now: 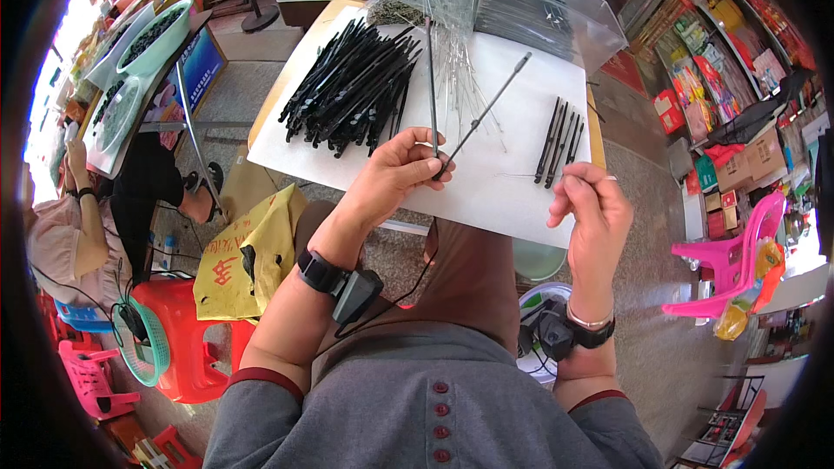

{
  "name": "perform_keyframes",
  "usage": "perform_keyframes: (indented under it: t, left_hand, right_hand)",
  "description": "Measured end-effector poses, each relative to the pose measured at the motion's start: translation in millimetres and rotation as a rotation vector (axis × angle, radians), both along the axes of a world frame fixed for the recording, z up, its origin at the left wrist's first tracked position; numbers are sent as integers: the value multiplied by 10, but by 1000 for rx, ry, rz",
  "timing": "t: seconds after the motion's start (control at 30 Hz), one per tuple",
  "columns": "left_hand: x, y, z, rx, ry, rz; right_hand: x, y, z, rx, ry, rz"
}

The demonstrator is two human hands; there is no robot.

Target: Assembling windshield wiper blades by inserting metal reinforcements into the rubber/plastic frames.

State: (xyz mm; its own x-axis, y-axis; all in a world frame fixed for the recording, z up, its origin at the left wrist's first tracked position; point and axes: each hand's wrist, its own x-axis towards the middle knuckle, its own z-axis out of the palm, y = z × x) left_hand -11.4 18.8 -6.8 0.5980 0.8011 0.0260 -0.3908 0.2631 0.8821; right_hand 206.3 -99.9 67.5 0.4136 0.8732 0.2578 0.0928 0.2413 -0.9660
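black rods (pixel 352 87) on a white sheet (pixel 521 135), pink chair (pixel 730 265), yellow bag (pixel 248 252).

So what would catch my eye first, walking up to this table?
Probably the big heap of black rods at the far left of the white sheet. Next, the left hand pinching two thin rods above it, while the right hand grips a fine wire beside a small row of rods.

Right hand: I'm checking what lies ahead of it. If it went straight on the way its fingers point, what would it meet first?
Probably the small row of black rods on the white sheet; the right hand points up-left at them, though height above is unclear.
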Motion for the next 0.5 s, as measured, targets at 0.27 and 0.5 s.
perform_keyframes:
  t: [0.27,0.5]
  left_hand:
    - [52,5,18,77,71,-84]
    - [39,1,84,90,138,-111]
  right_hand:
    - [-40,488,-578,-115,-18,-33]
    - [-220,684,-522,-23,432,144]
